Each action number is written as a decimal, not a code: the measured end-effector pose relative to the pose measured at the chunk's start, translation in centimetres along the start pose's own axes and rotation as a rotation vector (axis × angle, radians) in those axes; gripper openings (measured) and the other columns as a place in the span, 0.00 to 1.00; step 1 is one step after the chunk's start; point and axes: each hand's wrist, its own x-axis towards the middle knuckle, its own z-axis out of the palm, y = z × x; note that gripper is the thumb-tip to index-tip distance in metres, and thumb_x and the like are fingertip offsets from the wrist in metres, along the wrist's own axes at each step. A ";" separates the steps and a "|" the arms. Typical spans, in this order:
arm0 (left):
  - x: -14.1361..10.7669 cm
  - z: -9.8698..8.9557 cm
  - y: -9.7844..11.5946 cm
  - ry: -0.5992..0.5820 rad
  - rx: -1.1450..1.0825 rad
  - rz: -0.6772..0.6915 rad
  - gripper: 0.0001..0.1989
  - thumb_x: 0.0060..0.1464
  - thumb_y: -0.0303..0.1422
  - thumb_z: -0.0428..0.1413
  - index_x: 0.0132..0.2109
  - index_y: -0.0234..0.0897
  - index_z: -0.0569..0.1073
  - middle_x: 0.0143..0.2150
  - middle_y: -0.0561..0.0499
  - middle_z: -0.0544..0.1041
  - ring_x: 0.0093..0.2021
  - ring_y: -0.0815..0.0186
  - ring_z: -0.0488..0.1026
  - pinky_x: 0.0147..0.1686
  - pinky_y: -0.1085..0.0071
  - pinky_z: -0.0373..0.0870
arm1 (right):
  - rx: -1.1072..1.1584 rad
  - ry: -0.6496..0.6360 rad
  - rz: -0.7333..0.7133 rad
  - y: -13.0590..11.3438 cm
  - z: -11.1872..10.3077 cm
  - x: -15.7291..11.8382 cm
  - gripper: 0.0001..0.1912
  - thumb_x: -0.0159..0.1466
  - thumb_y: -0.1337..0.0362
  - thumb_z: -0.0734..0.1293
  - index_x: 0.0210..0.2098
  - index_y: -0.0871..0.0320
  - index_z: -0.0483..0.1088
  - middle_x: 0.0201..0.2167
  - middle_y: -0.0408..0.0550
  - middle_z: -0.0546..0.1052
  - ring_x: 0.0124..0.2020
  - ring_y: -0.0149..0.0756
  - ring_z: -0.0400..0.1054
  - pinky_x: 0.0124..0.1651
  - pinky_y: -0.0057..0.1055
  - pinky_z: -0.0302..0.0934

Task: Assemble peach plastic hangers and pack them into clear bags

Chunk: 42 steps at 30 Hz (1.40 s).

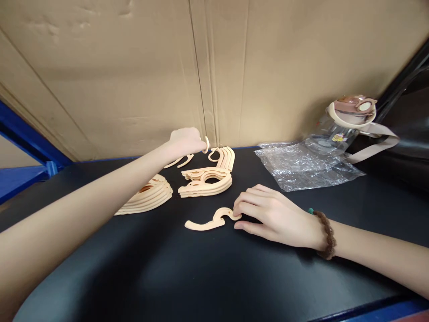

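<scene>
My left hand (187, 139) is stretched out toward the back of the black surface, closed, with a small curved cream hanger piece (207, 145) sticking out from its far side. Its fingers are mostly hidden behind the back of the hand. In front of me, my right hand (264, 213) pinches the right end of a cream folding hanger part (205, 225), which lies on the surface with a curved arm pointing left. Between the hands sits a stack of cream hanger parts (211, 190). Partly behind my left forearm is another stack of curved pieces (154, 199).
Hook-shaped cream pieces (227, 157) lie side by side at the back, with a few thin curved pieces (184, 161) left of them. Clear plastic bags (295, 165) lie at the right, beside a clear bottle (348, 118) with a strap. Cardboard (134, 67) walls the back.
</scene>
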 end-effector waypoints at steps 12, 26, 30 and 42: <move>-13.9 1.1 -0.9 0.260 -0.122 0.799 0.05 0.43 0.27 0.53 0.23 0.39 0.66 0.20 0.59 0.68 0.19 0.72 0.61 0.21 0.73 0.52 | -0.032 -0.011 -0.004 0.2 0.3 0.1 0.09 0.71 0.64 0.60 0.39 0.60 0.71 0.36 0.45 0.74 0.38 0.34 0.66 0.46 0.33 0.57; -17.1 6.1 -3.4 0.453 0.219 1.186 0.10 0.47 0.29 0.60 0.39 0.36 0.71 0.30 0.56 0.71 0.28 0.65 0.66 0.24 0.66 0.63 | 0.001 0.036 0.024 0.2 -0.2 0.8 0.10 0.69 0.60 0.63 0.43 0.60 0.70 0.38 0.45 0.76 0.39 0.34 0.67 0.46 0.32 0.57; -17.1 6.7 -3.8 0.532 0.182 1.186 0.08 0.52 0.24 0.51 0.39 0.35 0.74 0.32 0.53 0.75 0.29 0.63 0.69 0.25 0.65 0.65 | -0.054 0.086 0.119 2.3 -1.9 2.4 0.11 0.69 0.61 0.62 0.44 0.60 0.70 0.39 0.46 0.77 0.40 0.35 0.69 0.46 0.32 0.58; -16.4 6.5 -3.9 0.330 -0.076 1.137 0.16 0.63 0.22 0.44 0.30 0.37 0.71 0.27 0.53 0.69 0.23 0.65 0.65 0.21 0.66 0.56 | -0.298 -0.085 0.300 9.7 -0.9 7.3 0.17 0.70 0.59 0.59 0.39 0.58 0.78 0.45 0.53 0.74 0.45 0.41 0.68 0.48 0.35 0.59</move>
